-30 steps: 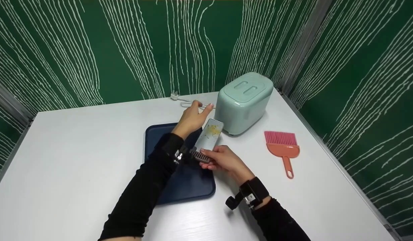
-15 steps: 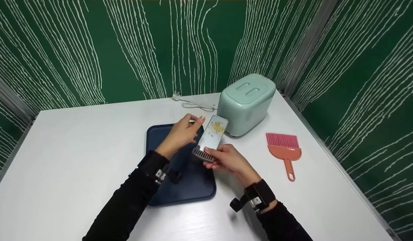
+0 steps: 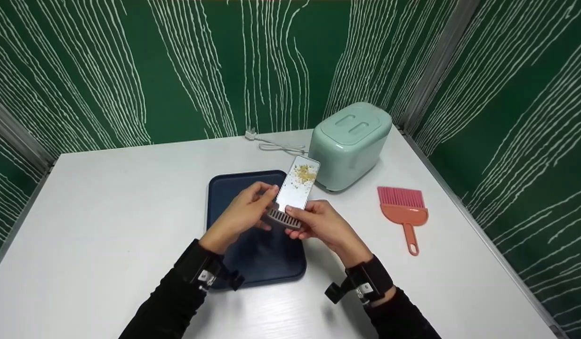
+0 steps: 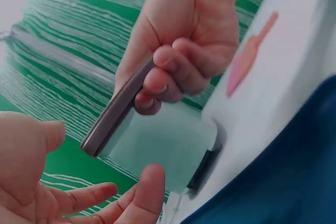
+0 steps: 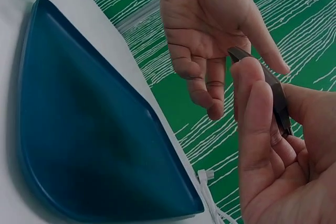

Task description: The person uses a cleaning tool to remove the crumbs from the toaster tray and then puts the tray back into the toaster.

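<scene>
Far left of the white table there is bare surface, and then the dark blue tray comes in, lying flat near the middle. Over the tray sits the left hand, palm turned up toward the other hand, fingers loosely spread and only gently curved; the right wrist view shows that palm open with nothing gripped in it. Its fingertips reach just beside the lower end of the crumb tray, and whether they actually touch it cannot be told.

The crumb tray itself is up off the table, above the right edge of the blue tray, tilted so its far end rises toward the toaster. Yellow crumbs cluster on its upper part, and its ribbed grey handle end points toward the person. The right hand has it: fingers curled over that ribbed end, thumb beneath, a firm pinch that the left wrist view shows edge-on.

Behind, a white cord lies on the table beside the mint-green toaster. Further right, well apart from both hands, a pink brush lies flat, bristles away, handle toward the person.
</scene>
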The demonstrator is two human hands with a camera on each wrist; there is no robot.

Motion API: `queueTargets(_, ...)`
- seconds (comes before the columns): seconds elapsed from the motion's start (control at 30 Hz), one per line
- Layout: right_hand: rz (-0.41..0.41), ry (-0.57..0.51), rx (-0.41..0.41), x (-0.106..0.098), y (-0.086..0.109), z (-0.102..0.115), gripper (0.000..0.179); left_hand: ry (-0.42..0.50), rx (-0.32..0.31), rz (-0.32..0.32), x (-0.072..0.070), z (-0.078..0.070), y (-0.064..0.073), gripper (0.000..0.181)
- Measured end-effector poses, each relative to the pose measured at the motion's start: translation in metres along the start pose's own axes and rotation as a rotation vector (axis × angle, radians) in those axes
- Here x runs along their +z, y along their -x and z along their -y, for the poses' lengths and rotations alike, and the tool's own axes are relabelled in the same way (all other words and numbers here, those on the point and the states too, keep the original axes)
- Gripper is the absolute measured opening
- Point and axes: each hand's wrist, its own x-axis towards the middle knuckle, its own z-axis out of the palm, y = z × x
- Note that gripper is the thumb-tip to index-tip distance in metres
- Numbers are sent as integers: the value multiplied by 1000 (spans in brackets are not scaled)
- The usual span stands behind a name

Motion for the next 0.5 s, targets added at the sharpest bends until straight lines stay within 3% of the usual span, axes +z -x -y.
queueTargets(0.27, 37, 27, -46, 13, 7, 7, 21, 91, -1, 44, -3, 8, 28, 42)
queueTargets(0.5, 68, 39, -66, 21, 11, 10, 22, 150, 3, 71, 2, 10, 45, 42)
